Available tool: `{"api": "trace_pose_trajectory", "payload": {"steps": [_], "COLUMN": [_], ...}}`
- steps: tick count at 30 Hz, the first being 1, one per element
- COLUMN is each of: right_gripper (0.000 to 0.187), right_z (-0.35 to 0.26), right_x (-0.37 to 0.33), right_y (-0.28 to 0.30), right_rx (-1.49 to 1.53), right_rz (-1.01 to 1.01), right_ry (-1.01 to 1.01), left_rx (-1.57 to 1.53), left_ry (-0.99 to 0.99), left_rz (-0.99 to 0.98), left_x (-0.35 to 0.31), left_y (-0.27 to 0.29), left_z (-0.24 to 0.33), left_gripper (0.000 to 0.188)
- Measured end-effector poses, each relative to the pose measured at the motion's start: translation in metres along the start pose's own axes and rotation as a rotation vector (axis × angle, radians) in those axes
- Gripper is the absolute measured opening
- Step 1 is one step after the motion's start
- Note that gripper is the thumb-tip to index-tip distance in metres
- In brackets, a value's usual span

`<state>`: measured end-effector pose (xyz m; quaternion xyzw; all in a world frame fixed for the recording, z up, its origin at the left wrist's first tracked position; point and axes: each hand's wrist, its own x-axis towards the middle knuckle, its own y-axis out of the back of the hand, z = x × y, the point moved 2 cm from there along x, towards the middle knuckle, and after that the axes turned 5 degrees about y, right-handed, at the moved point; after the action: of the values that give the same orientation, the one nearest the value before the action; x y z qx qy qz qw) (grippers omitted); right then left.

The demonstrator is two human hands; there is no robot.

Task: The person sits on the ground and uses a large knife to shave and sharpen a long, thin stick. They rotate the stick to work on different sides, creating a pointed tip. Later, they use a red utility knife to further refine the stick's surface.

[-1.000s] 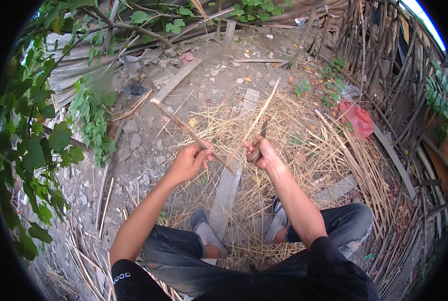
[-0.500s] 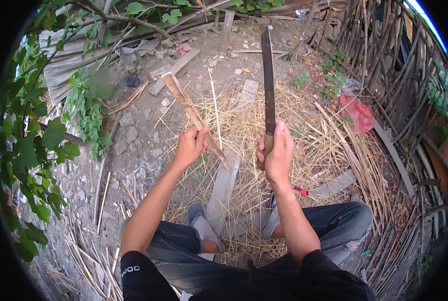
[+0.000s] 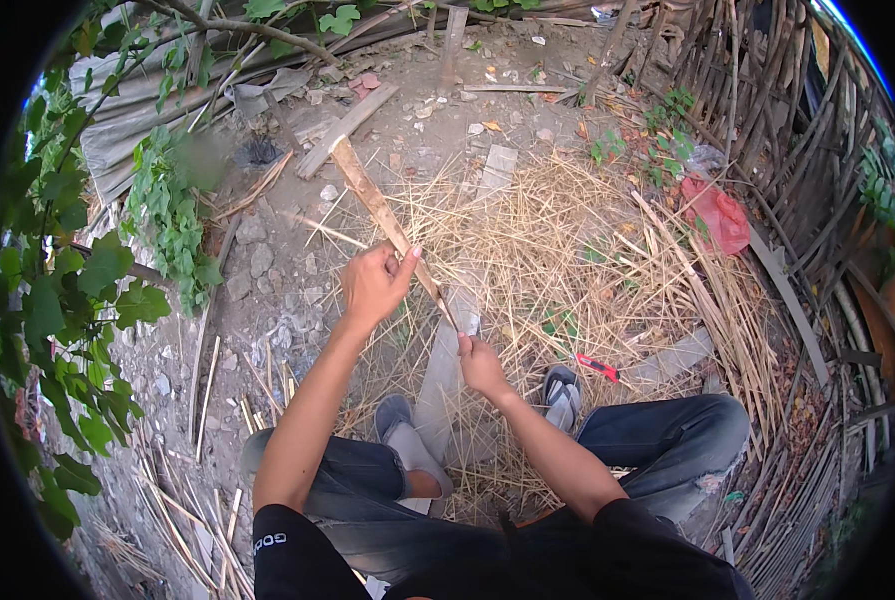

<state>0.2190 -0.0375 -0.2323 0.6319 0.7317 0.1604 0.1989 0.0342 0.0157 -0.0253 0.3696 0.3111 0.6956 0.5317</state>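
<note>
Slantwise, wooden strip (image 3: 365, 192) — in left hand (image 3: 375, 284), lower end near right hand (image 3: 483, 368).

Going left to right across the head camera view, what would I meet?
Hanging green leaves, left hand, right hand, small red tool, red plastic bag.

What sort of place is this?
Probably an outdoor yard or garden corner: bare, stony ground strewn with pale straw-like strips, a rough stick fence on the right, and leafy green plants on the left.
</note>
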Motion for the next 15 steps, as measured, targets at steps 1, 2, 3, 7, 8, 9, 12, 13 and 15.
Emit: {"api": "trace_pose_trajectory", "payload": {"steps": [1,2,3,7,8,9,12,13,15], "right_gripper": [0.062,0.063,0.063,0.063,0.063,0.062,0.061,0.059,0.056], "right_z": [-0.005,-0.007,-0.008,0.002,0.005,0.007,0.012,0.017,0.027], "right_x": [0.008,0.007,0.008,0.005,0.003,0.001,-0.004,-0.002,-0.002], "right_y": [0.001,0.001,0.000,-0.014,-0.017,-0.021,-0.033,-0.035,-0.032], "right_rx": [0.025,0.023,0.042,0.061,0.050,0.042,0.097,0.166,0.464], "right_rz": [-0.017,-0.005,0.010,0.064,0.077,0.084,0.085,0.071,-0.033], "right_ry": [0.011,0.006,0.008,0.015,0.024,0.037,0.050,0.032,-0.165], "left_rx": [-0.029,-0.059,-0.080,-0.684,-0.726,-0.772,-0.946,-0.964,-1.051], "left_ry": [-0.131,-0.261,-0.391,-0.333,-0.319,-0.306,-0.216,-0.168,-0.232], "left_rz": [0.183,0.366,0.546,0.501,0.491,0.480,0.612,0.633,0.682], "left_x": [0.001,0.001,-0.001,0.013,0.016,0.018,0.025,0.029,0.039], "left_y": [0.012,0.019,0.029,0.040,0.037,0.031,0.015,0.010,0.003], "left_z": [0.009,0.017,0.024,0.053,0.060,0.068,0.073,0.073,0.073], "left_gripper": [0.037,0.038,0.041,0.060,0.062,0.065,0.041,0.042,0.050]}}
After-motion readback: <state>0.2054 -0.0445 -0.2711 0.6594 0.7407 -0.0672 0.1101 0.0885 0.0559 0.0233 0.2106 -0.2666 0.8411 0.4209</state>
